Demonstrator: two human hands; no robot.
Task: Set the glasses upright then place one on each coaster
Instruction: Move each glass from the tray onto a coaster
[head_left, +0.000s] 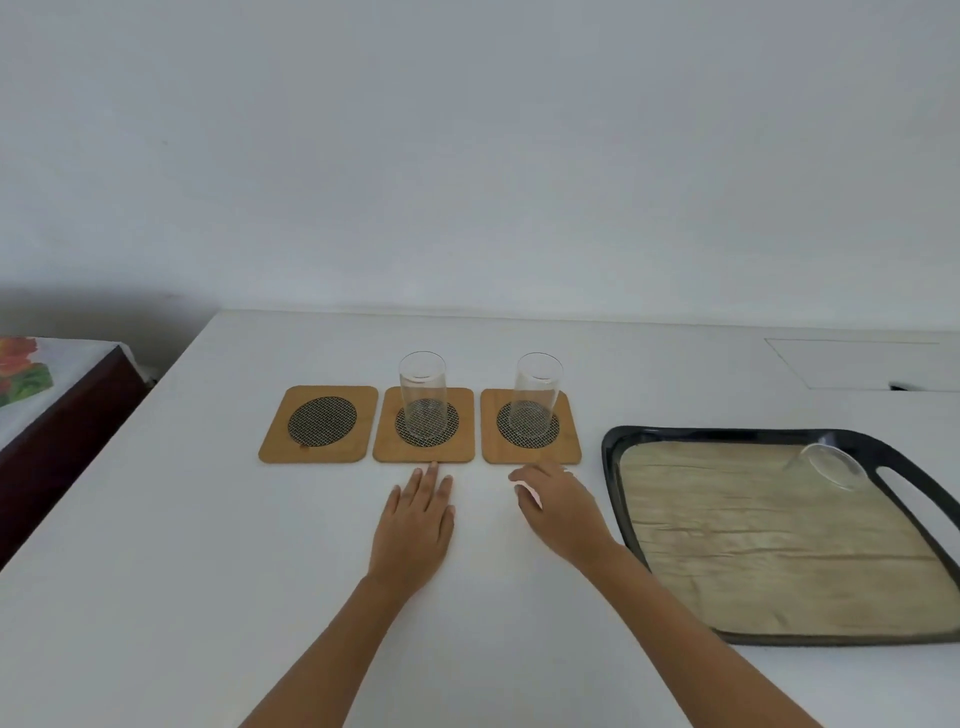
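Third glass (830, 464) lies tipped (clear, empty) on tray (644, 439).

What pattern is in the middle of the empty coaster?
A dark woven mesh oval on the empty coaster, seen from the head view.

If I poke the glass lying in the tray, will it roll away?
Probably a little. The glass lies on its side and looks round, so it could roll. The tray's raised rim would likely stop it. It looks like thin clear glass, so it may be slippery and could break.
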